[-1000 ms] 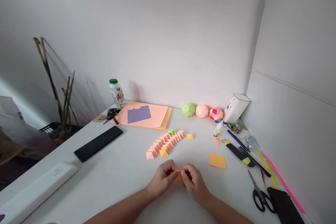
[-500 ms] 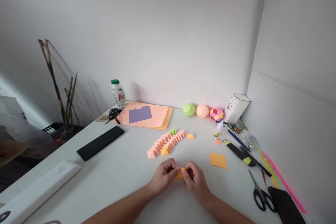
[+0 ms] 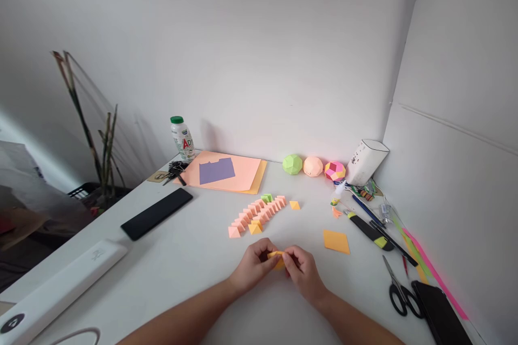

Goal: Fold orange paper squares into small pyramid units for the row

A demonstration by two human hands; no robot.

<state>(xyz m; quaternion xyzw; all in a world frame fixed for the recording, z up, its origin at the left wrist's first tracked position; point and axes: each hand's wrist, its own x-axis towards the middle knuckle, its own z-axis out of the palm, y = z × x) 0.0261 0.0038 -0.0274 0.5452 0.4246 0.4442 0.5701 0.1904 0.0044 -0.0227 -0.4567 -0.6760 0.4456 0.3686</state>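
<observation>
Between the fingertips of both hands is a small piece of orange paper (image 3: 279,262), partly hidden by the thumbs and fingers. My left hand (image 3: 254,265) pinches it from the left, and my right hand (image 3: 303,270) pinches its right side. Beyond the hands stand two slanting rows of folded pink paper pieces (image 3: 247,215), with orange folded pieces (image 3: 255,227) at the near end of one row and green ones (image 3: 267,198) at the far end. A single orange folded piece (image 3: 295,205) lies apart. An orange paper square (image 3: 336,241) rests to the right of my right hand.
Scissors (image 3: 401,292), a black phone (image 3: 441,312) and a utility knife (image 3: 369,230) lie at right. Paper balls (image 3: 313,166) line the wall. At left are a black slab (image 3: 157,213), a long white device (image 3: 65,291), a bottle (image 3: 183,139) and stacked paper sheets (image 3: 246,172).
The fingers have shifted slightly on the orange paper, and more of its upper edge shows between them. The whole view has tilted a little; the other things lie as before.
</observation>
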